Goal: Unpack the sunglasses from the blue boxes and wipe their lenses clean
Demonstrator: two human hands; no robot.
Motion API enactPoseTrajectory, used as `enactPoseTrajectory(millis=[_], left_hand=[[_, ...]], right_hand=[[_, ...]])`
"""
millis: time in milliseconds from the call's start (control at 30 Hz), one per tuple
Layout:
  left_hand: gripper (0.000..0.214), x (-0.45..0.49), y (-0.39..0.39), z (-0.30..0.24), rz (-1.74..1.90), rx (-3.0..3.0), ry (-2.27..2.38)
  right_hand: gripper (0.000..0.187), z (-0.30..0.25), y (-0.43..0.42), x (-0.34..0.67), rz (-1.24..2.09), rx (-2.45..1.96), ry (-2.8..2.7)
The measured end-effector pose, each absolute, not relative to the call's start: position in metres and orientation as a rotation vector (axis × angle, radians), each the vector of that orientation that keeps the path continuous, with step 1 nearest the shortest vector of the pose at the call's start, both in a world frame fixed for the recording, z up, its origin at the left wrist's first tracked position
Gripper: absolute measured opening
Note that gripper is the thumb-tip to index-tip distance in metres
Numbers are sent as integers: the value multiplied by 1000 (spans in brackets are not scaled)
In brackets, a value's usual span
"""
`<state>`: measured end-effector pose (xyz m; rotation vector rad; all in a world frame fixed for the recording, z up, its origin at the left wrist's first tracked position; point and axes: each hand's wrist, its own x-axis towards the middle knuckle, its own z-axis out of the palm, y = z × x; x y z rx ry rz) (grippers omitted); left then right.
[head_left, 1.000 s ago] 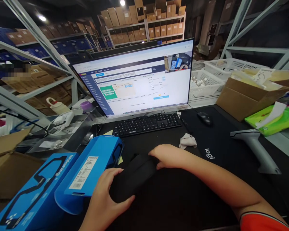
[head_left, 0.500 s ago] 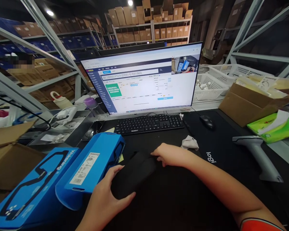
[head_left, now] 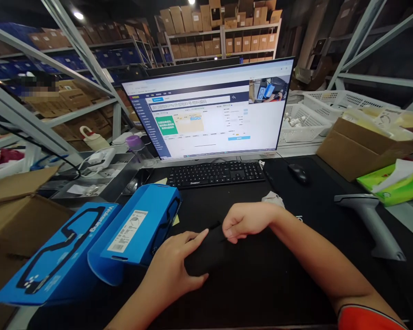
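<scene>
A black soft pouch (head_left: 209, 250) lies on the black desk mat (head_left: 296, 275) in front of me. My left hand (head_left: 175, 268) rests flat on its near end, fingers stretched along it. My right hand (head_left: 244, 222) pinches the pouch's far end, fingers curled on it. Just left of the pouch lies an opened blue product box (head_left: 137, 229), with its blue sleeve (head_left: 58, 256) beside it.
A monitor (head_left: 209, 114) and black keyboard (head_left: 216, 173) stand behind the hands. A mouse (head_left: 298, 174), a crumpled wipe (head_left: 271, 198), a grey barcode scanner (head_left: 371, 220), a tissue pack (head_left: 395, 183), cardboard boxes (head_left: 358, 146) and white baskets (head_left: 303, 121) lie to the right. Another cardboard box (head_left: 17, 215) is at left.
My left hand slid forward along the pouch from its near end to lie flat on it. My right hand curled into a pinch on the far end. The view shifted slightly.
</scene>
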<state>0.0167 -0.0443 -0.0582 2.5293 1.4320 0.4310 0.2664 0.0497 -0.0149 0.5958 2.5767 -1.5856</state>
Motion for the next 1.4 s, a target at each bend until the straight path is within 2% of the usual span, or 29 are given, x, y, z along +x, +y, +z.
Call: enactPoseTrajectory(millis=[100,167,267,367,433,500,567,633,700,767,833,900,1067,1233,1333,1400], left_hand=[[50,19,-42,-57,370,2539,1377],[43,18,-38,-58,336,2558,1307],[60,15,-32,-57,446,2672,1160],[82,13,-32,-57,962,2629,1428],[92,13,-35,-62,1424,2255,1682],[91,17,-36,-74,1664,1778,1640],[91,25,-36,-89,1616,1488,1380],[106,37,-36,-101,1493,1423,1155],[112,48,-38,-107,1417,1457,1085],[99,54,-42,-105,1349,1439,1123],[83,53,-45,-102,1276,1448,1152],[78,48,-46,-99,1259,1552,1223],[95,39,-40,-95,1177,1924,1561],[103,46,-48,-76,829,2277,1360],[106,50,-56,-69,777,2406,1289],[104,50,-59,-67,834,2411,1343]], right_hand=[[20,-21,14,229,-1783,668,2601],[20,-31,-8,208,-1894,894,2596],[18,-39,-23,200,-2190,1066,2546],[24,-31,-17,216,-2472,1088,2512],[33,-19,-11,230,-2611,1087,2526],[37,-10,-7,239,-2798,1087,2528],[35,-8,-7,241,-3022,1069,2462],[34,-14,-9,237,-3150,943,2299],[39,-22,-12,231,-3106,728,2094],[43,-26,-18,229,-2975,612,1978],[44,-23,-22,231,-2840,675,2010],[44,-15,-22,237,-2736,841,2078],[46,6,-2,262,-2852,1319,2191],[45,10,21,283,-2888,1475,2296],[46,4,27,283,-2776,1529,2408],[46,-1,31,282,-2485,1625,2654]])
